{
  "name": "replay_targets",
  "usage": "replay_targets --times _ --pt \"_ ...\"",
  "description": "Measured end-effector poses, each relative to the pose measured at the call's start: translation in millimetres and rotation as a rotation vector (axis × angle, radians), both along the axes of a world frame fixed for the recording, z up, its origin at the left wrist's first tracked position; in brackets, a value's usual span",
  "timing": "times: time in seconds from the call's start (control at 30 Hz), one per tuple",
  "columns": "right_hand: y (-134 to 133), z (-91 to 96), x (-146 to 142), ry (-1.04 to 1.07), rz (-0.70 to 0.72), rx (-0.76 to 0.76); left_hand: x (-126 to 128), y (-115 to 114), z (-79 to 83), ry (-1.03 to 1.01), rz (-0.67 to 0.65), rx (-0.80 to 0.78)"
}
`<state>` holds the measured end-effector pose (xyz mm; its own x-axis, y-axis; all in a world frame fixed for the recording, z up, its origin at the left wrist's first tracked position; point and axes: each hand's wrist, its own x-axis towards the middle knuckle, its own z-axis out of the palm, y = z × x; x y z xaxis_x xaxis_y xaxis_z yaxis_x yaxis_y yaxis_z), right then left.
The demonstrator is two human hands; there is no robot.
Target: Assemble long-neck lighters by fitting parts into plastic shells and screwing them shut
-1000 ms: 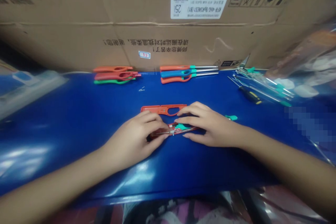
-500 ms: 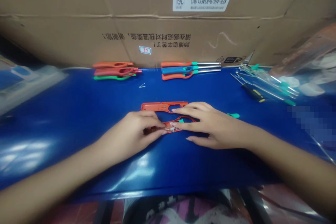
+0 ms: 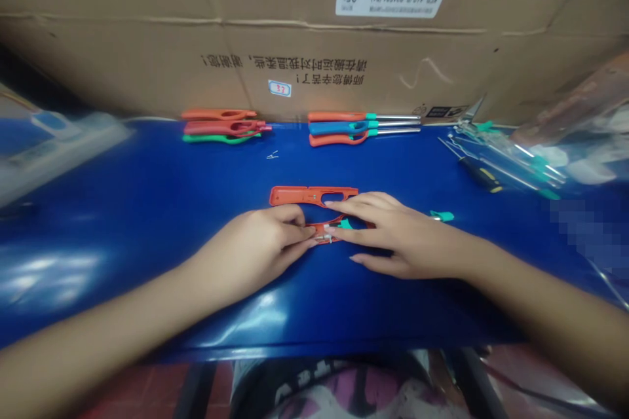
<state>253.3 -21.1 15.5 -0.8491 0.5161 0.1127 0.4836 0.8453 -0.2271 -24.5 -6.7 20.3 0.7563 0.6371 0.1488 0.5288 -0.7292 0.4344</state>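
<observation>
An orange lighter half-shell (image 3: 322, 230) lies open side up between my hands, with small pale parts and a green trigger (image 3: 345, 224) in it. My left hand (image 3: 265, 239) is closed over the shell's left end, thumb and fingers pinched at its edge; that end is hidden. My right hand (image 3: 398, 236) has its fingers spread, one fingertip touching the parts near the trigger and others reaching over the shell's right end. Just beyond lies the matching orange half-shell (image 3: 295, 195), its right end beside my right fingers. A green-ended piece (image 3: 442, 216) shows behind my right hand.
At the back left are several coloured lighter handles (image 3: 221, 126); near the middle, lighters with metal tubes (image 3: 364, 127). Small thin pins (image 3: 272, 155) lie between. A screwdriver (image 3: 481, 175) and metal rods (image 3: 521, 173) lie right. A cardboard box (image 3: 162, 65) walls the back.
My left fingers have shifted slightly and curled closer together at the shell. My right hand keeps nearly the same pose. The whole view has moved a little.
</observation>
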Motion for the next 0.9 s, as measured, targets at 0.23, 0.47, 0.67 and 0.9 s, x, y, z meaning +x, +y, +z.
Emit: replay_targets --times 0.23,0.47,0.67,0.9 --pt "5 1.7 3 0.118 -0.095 0.022 -1 3 -1.9 -0.008 -0.015 -0.007" --pt "11 2.4 12 0.193 -0.137 -0.022 -2 4 -2.2 -0.04 -0.041 -0.021" --pt "9 1.8 7 0.179 -0.138 -0.026 -1 4 -1.9 -0.06 -0.023 0.017" --pt "7 -1.3 4 0.193 -0.211 -0.038 1 4 -4.6 -0.126 -0.002 0.062"
